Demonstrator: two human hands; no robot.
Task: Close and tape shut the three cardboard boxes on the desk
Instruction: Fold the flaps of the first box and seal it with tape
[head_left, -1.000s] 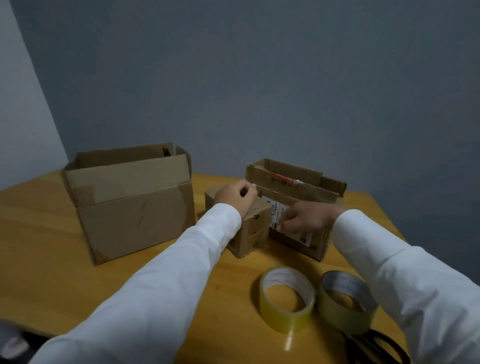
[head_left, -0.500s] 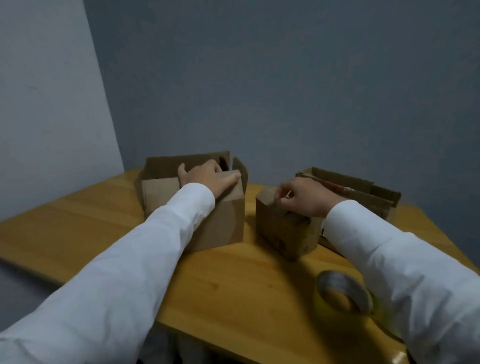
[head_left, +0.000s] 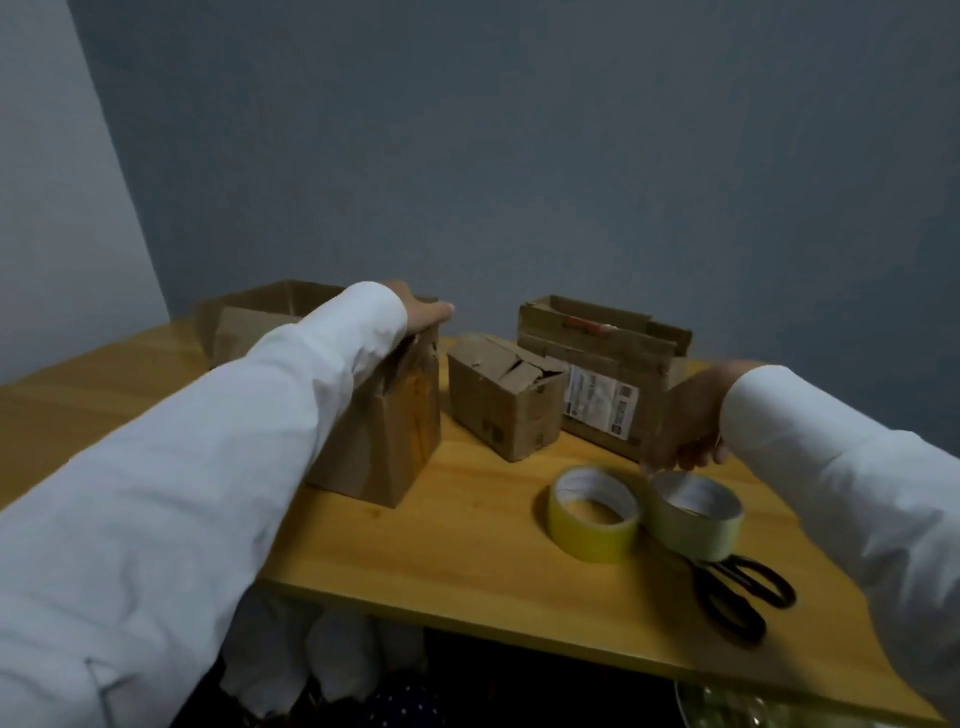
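Three cardboard boxes stand on the wooden desk (head_left: 467, 545). The large box (head_left: 384, 431) is on the left, and my left hand (head_left: 423, 313) lies flat on its top at the near right corner, fingers straight. The small box (head_left: 498, 400) in the middle has its flaps folded down loosely. Behind it to the right, the labelled box (head_left: 602, 358) has its flaps standing up. My right hand (head_left: 685, 421) hangs, blurred, with fingers pointing down just above the pale tape roll (head_left: 696, 519). I see nothing held in it.
A yellow tape roll (head_left: 592, 514) lies beside the pale one. Black-handled scissors (head_left: 737, 597) lie near the desk's front right edge. Grey walls close off the back and left. Pale rounded things show under the desk's front edge.
My right hand has left the small box and moved down and right to just above the pale tape roll. My left hand stays on the large box.
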